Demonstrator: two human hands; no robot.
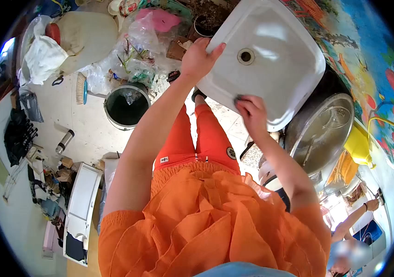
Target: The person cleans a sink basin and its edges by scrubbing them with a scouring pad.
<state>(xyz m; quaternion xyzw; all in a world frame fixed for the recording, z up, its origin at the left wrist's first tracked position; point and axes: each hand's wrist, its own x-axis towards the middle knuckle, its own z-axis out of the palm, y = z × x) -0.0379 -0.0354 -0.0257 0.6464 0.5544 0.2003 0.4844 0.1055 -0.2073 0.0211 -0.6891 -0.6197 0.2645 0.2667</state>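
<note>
A white washbasin (pixel 275 69) with a round drain hole stands tilted in front of me, its bowl facing up toward me. My left hand (pixel 200 59) grips the basin's left rim, thumb on the inner side. Near the lower left edge, my right hand (pixel 253 113) is closed around a small dark grey scouring pad (pixel 240 99) and presses it against the rim. Most of the pad is hidden under the fingers, so its exact make is unclear.
A dark bucket (pixel 127 106) of water and a blue brush (pixel 82 88) are at left, by plastic bags (pixel 144 34) and a large jug (pixel 88 41). At right, a big metal bowl (pixel 321 131) leans near a yellow container (pixel 357 145). Another person's arm (pixel 356 214) shows lower right.
</note>
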